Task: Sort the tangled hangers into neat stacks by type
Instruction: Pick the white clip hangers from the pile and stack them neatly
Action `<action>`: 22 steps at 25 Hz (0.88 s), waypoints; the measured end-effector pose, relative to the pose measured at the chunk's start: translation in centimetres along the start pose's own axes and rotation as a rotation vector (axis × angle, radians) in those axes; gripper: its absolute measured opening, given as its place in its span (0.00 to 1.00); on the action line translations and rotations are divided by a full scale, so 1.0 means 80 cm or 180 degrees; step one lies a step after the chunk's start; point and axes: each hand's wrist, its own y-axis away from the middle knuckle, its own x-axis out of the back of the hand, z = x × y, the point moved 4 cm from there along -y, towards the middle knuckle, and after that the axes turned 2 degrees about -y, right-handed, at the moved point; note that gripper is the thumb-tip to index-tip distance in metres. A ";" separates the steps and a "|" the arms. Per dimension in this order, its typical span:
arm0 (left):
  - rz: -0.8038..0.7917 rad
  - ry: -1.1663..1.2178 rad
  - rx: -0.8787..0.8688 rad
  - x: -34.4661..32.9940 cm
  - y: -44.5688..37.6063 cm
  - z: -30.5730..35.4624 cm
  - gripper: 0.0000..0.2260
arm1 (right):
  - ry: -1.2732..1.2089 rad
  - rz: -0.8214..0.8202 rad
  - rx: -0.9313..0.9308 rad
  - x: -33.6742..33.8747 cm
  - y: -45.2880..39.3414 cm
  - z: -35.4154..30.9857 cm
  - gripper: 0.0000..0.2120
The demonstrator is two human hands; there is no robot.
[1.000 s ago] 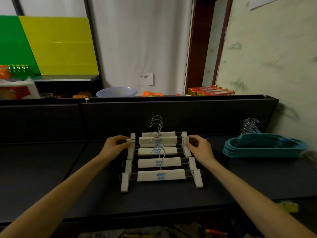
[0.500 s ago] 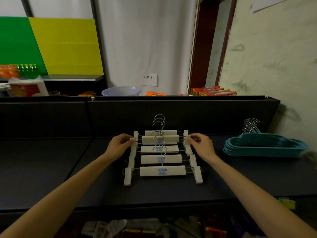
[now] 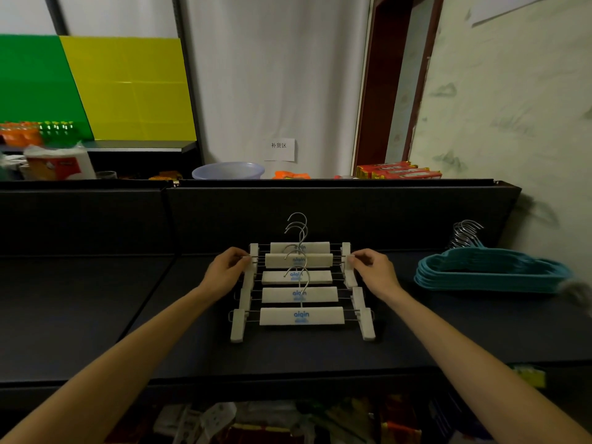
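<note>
Several white clip hangers [image 3: 301, 294] with metal hooks lie in an overlapping row on the dark shelf [image 3: 96, 302], hooks pointing away from me. My left hand [image 3: 226, 272] pinches the left end of the second hanger from the back, at its wire and clip. My right hand [image 3: 373, 270] pinches the same hanger's right end. A neat stack of teal hangers [image 3: 490, 274] with their metal hooks sits at the right of the shelf.
A dark back panel [image 3: 336, 216] rises behind the hangers. Beyond it are a pale basin [image 3: 228, 170], red boxes [image 3: 397, 171] and packaged goods. The wall [image 3: 512, 123] is close on the right. Clutter lies below the shelf's front edge.
The view has shifted slightly. Both hands stay at the ends of the same white hanger, which has barely moved.
</note>
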 end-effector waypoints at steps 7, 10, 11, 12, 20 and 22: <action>0.0253 0.0084 0.0252 0.003 -0.010 0.001 0.08 | -0.0089 0.0001 -0.0446 -0.001 -0.012 0.004 0.10; 0.0204 0.0245 0.0361 0.005 -0.014 0.002 0.05 | -0.0119 -0.0029 -0.0507 -0.001 -0.012 0.004 0.09; 0.0215 0.0301 0.0400 0.005 -0.014 0.000 0.05 | -0.0149 -0.0027 -0.0528 -0.002 -0.012 0.004 0.09; 0.0245 0.0327 0.0434 0.004 -0.013 -0.003 0.06 | -0.0187 -0.0021 -0.0552 -0.004 -0.011 0.004 0.10; 0.0465 0.0016 0.0397 -0.004 -0.008 -0.002 0.12 | -0.0210 0.0194 -0.0523 -0.012 -0.011 0.014 0.10; 0.0446 0.0029 0.0417 -0.008 -0.008 -0.005 0.13 | -0.0258 0.0184 -0.0539 -0.012 -0.010 0.017 0.11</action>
